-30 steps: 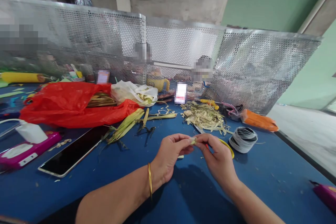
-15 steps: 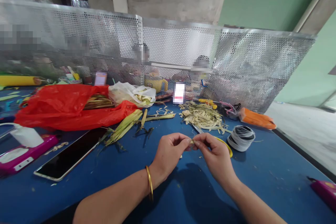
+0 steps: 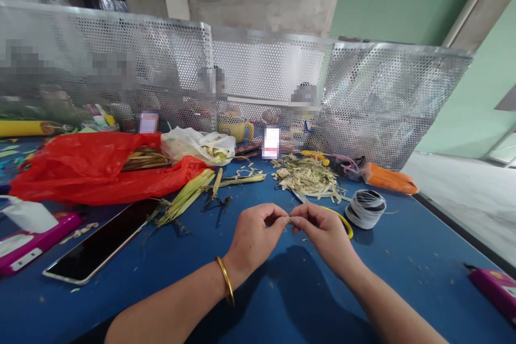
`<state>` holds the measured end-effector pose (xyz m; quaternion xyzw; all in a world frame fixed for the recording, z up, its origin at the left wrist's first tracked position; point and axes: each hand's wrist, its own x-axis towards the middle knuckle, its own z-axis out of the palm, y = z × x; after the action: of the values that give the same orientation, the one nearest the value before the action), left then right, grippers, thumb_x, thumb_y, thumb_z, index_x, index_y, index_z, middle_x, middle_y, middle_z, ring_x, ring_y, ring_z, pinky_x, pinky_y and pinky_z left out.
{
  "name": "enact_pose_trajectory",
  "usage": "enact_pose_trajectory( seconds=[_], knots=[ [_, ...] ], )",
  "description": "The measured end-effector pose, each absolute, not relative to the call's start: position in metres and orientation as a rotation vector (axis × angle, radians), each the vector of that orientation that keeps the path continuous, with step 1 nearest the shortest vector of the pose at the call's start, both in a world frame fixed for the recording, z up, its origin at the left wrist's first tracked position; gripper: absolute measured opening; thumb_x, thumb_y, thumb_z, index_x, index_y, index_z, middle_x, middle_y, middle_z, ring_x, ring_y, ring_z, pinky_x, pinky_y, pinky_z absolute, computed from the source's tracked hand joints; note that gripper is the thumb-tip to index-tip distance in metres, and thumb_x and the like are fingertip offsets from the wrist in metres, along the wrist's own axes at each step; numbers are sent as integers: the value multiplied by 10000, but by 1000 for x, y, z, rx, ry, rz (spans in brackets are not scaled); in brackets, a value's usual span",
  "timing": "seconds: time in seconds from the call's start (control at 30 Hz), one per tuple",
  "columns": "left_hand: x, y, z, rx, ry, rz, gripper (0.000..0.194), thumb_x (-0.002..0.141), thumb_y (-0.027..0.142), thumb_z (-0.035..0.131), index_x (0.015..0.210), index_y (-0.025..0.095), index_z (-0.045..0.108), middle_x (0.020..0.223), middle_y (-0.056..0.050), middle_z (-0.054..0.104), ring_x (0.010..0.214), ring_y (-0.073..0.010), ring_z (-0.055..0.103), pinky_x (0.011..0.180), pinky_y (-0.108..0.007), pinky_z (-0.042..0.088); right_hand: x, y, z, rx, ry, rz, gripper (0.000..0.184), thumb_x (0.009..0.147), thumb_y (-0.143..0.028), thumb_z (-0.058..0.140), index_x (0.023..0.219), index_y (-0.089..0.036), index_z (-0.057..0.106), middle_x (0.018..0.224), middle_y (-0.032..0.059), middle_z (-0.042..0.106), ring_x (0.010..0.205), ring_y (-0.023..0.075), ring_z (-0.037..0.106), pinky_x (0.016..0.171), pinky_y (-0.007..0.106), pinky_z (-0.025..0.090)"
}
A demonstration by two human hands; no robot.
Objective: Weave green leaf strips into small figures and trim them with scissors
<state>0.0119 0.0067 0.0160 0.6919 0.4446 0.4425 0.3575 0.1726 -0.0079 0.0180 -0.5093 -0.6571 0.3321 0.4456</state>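
Note:
Fingertip to fingertip above the blue table point(image 3: 258, 301), my left hand point(image 3: 258, 234) and my right hand point(image 3: 322, 234) are both closed in a pinch. What sits between the fingertips is too small and covered to name. A gold bangle point(image 3: 224, 279) circles my left wrist. Partly behind my right hand lies a tool with a yellow looped handle point(image 3: 347, 226) and a metal blade. Beyond it is a heap of pale dried plant strips point(image 3: 310, 177). A spool of whitish thread point(image 3: 366, 208) stands to the right of my right hand.
Left of my hands lie yellow-green husk strips point(image 3: 187, 196), a dark phone point(image 3: 102, 244) and a magenta power strip point(image 3: 40, 242). Behind them are a red plastic bag point(image 3: 88, 166) and a white bag point(image 3: 197, 145). A perforated metal screen point(image 3: 266, 64) closes the back; an orange packet point(image 3: 390, 178) lies right.
The view has shifted slightly, so most things sit a little further left. My fingertips remain together; the small yellowish bit seen between them earlier is now mostly covered.

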Motion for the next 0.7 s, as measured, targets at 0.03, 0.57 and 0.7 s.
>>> enact_pose_trajectory(
  seconds=[0.03,0.57,0.7],
  knots=[
    [12,7,16,1807,1153,1145,152,773,255,585,701,191,702,685,-9,684,634,-136,590,603,-214,430,173,-8,18,-1268,-1619,829,127,798,-282,611,736,-174,639,633,-14,630,621,128,566,600,239,416],
    [12,13,10,1648,1047,1063,238,789,371,593,695,160,648,622,-4,628,553,-107,517,519,-202,389,167,-10,19,-1195,-1393,1064,218,741,-363,685,697,-158,625,646,15,650,627,141,575,623,262,432],
    [10,14,13,1741,1086,1074,211,789,325,577,661,169,638,557,20,576,509,-94,453,489,-197,340,168,-9,20,-1204,-1387,1137,209,694,-348,722,723,-158,640,621,-9,646,614,132,592,638,258,438]
  ],
)
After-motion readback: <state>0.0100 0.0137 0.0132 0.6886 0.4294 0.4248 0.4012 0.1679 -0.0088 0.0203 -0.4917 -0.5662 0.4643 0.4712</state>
